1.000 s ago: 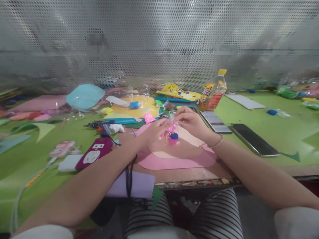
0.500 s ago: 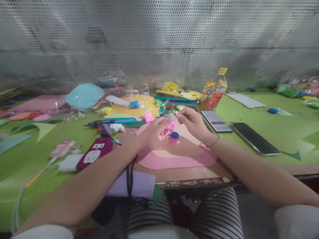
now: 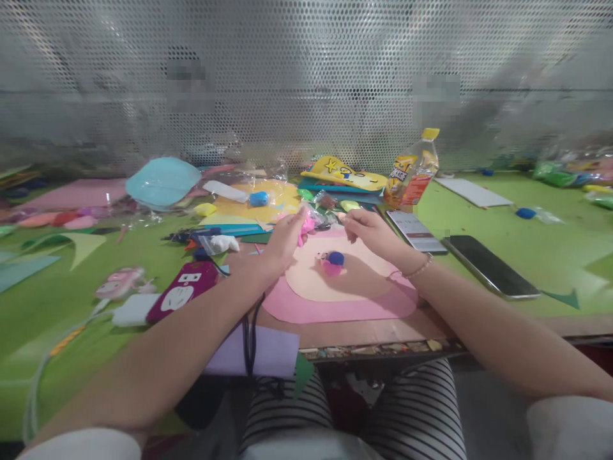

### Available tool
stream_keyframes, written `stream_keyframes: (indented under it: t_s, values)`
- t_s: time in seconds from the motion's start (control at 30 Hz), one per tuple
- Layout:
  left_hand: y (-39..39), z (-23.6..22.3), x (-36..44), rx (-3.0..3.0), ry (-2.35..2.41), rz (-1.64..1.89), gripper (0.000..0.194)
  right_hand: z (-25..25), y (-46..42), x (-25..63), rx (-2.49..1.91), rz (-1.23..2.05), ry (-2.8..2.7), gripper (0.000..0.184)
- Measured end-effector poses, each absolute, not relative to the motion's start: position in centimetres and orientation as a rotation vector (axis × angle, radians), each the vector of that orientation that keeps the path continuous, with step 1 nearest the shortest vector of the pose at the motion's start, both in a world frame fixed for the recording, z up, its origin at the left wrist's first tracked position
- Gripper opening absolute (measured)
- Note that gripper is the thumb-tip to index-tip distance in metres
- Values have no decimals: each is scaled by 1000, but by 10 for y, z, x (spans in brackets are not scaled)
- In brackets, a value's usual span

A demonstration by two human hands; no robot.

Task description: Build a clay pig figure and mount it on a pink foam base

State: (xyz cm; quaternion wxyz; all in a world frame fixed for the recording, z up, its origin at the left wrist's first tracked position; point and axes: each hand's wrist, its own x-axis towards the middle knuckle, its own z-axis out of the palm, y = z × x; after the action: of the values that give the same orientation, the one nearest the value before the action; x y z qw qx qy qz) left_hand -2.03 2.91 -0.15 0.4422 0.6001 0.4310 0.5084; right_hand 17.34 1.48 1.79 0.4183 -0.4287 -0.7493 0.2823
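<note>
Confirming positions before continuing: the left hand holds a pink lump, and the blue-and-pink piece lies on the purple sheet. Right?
No, the resting place is wrong: the head view shows the blue-and-pink piece on the cream sheet. The left hand does hold a pink lump.

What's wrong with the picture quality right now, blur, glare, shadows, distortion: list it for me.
Head view: soft overall, smeared toward both side edges; pale glare on the perforated metal sheet and the green tabletop; a shadow below the right hand on the cream paper; wide-angle stretching of the forearms; blocky patches on the sheet.
</note>
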Motion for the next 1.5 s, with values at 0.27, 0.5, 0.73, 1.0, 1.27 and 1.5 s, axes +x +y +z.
stream_keyframes:
  t_s: [0.27,0.5,0.73,1.0,1.27,1.5]
  values:
    - [26,2,-18,1434,1062,1269,49,2,24,176,-1100,783,-1967,23]
    - [24,2,-18,1447,1079,1246,48,5,19,174,-1003,602,-2080,20]
    - [21,5,-17,1467,1084,1228,49,5,18,172,-1010,781,-2034,26]
    - [19,9,-14,1519,1139,1164,46,10,23,177,-1114,945,-1947,22]
    - [19,8,-14,1584,1179,1170,48,20,13,173,-1095,1161,-1870,18]
    - [12,14,-13,1606,1181,1168,49,21,11,172,-955,1231,-1835,20]
